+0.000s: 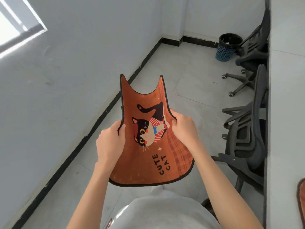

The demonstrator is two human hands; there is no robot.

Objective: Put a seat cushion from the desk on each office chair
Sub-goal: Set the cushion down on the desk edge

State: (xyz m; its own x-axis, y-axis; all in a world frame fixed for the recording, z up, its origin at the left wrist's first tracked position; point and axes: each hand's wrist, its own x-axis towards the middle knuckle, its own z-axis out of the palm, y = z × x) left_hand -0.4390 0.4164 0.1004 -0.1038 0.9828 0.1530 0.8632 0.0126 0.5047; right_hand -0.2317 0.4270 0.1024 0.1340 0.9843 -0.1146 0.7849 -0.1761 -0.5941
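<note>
The orange cat cushion (148, 138) is up in the air, held out in front of the person, over the grey floor (189, 76). The left hand (110, 142) grips its left edge, thumb on top and fingers curled under. The right hand (184, 128) pinches the right edge the same way, so the cushion bends like a little valley between them. Its long way runs away from the person. The two pointy ears are at the far end, past both hands. The round end hangs near the person's grey shirt (165, 214). The picture side faces up, with a cat and the words "CUTE CAT".

Left of the left hand there is a strip of bare floor, then the white wall (66, 80) with its black bottom edge. Past the ears the floor is wide open to the corner.

Right of the right hand stands a black office chair (244, 146), close to the cushion's right edge. A second chair (250, 55) is farther off, with a blue bin (226, 50) beside it. Both chairs are pushed against the white worktop (287, 113). Another orange cushion (301, 199) peeks in on it, near the person.
</note>
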